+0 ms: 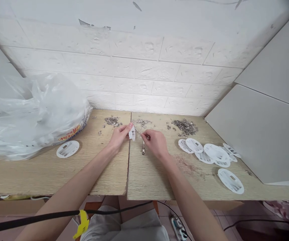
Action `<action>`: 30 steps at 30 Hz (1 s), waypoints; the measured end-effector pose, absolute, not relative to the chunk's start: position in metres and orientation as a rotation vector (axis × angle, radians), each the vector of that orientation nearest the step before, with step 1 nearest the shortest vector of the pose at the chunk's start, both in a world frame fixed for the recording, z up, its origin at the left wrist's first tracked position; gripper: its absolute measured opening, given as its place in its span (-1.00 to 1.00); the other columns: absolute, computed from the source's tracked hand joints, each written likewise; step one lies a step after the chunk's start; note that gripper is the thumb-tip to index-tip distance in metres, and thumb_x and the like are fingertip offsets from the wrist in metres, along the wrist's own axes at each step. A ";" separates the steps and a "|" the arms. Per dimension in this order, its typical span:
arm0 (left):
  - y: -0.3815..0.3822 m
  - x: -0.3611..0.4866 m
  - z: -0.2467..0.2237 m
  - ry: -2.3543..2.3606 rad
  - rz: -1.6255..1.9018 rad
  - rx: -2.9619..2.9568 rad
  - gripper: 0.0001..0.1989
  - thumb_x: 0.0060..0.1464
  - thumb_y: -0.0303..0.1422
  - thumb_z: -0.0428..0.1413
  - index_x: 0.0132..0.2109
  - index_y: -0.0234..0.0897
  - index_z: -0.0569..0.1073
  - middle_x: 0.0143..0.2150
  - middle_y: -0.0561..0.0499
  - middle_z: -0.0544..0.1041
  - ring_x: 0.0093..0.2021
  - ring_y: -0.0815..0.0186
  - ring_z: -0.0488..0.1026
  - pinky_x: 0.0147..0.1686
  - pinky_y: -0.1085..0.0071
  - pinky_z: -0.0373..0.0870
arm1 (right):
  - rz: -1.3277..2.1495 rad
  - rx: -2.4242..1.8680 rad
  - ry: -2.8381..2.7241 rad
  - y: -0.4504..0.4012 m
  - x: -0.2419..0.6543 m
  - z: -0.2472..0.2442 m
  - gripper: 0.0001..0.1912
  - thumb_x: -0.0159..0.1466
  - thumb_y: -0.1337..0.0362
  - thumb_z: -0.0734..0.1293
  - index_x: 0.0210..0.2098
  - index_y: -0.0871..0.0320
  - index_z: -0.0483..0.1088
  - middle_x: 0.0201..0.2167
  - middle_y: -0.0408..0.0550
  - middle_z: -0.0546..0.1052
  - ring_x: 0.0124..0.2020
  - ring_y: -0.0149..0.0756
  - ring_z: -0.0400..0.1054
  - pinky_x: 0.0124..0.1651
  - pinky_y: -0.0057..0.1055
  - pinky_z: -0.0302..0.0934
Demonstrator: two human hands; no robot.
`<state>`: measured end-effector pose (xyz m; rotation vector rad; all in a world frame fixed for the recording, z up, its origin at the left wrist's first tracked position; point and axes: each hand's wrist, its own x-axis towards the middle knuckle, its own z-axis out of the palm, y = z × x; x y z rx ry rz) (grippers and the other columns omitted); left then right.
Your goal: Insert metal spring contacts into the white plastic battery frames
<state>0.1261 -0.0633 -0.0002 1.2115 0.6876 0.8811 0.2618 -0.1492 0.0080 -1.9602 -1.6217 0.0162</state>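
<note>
My left hand (120, 136) grips a round white plastic cover (132, 133) by its edge, tilted almost edge-on above the table. Close to its right side, my right hand (156, 142) is closed in a pinch on a thin metal piece (138, 132), whose end points at the cover; its exact kind is too small to make out. Below the right fingers shows a narrow metal strip (143, 148); whether it is held or lies on the wood I cannot tell. Small metal parts (141, 123) lie scattered just behind the hands.
Heaps of small metal parts lie at the back left (112, 121) and back right (185, 127). Several white covers (215, 152) overlap on the right, one cover (231, 181) lies nearer. At left, another cover (68, 149) rests beside a large plastic bag (34, 117). A black cable (124, 210) crosses in front.
</note>
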 end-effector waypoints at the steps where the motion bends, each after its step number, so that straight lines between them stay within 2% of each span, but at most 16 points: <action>1: -0.063 0.126 0.000 0.686 0.881 1.215 -0.52 -0.13 0.04 0.21 -0.45 -0.36 0.44 -0.48 0.02 0.38 -0.43 0.39 0.33 -0.33 0.41 0.36 | 0.024 -1.972 -1.640 -0.149 0.262 0.008 -0.78 0.29 0.27 0.23 -0.42 0.15 0.45 -0.42 -0.09 0.54 -0.45 -0.39 0.31 -0.41 -0.47 -0.04; 15: -0.063 0.127 -0.002 0.670 0.885 1.218 -0.54 -0.14 0.03 0.22 -0.45 -0.36 0.44 -0.49 0.02 0.37 -0.42 0.39 0.33 -0.35 0.43 0.37 | -0.071 -2.069 -1.730 -0.148 0.260 0.004 -0.76 0.30 0.27 0.20 -0.44 0.14 0.44 -0.41 -0.08 0.53 -0.43 -0.36 0.30 -0.42 -0.43 -0.11; 22: -0.065 0.129 -0.004 0.745 0.910 1.239 -0.51 -0.19 0.03 0.25 -0.32 -0.36 0.52 -0.39 -0.03 0.47 -0.39 0.37 0.37 -0.30 0.39 0.40 | -0.161 -2.113 -1.782 -0.149 0.256 0.002 -0.74 0.32 0.29 0.16 -0.40 0.13 0.44 -0.38 -0.08 0.51 -0.40 -0.35 0.29 -0.42 -0.41 -0.16; 30: -0.068 0.129 0.001 0.770 0.914 1.276 -0.47 -0.22 0.02 0.27 -0.24 -0.36 0.56 -0.37 -0.05 0.50 -0.40 0.36 0.38 -0.34 0.39 0.41 | -0.220 -2.088 -1.820 -0.150 0.255 0.002 -0.76 0.31 0.31 0.18 -0.42 0.13 0.42 -0.41 -0.10 0.50 -0.39 -0.35 0.30 -0.44 -0.41 -0.17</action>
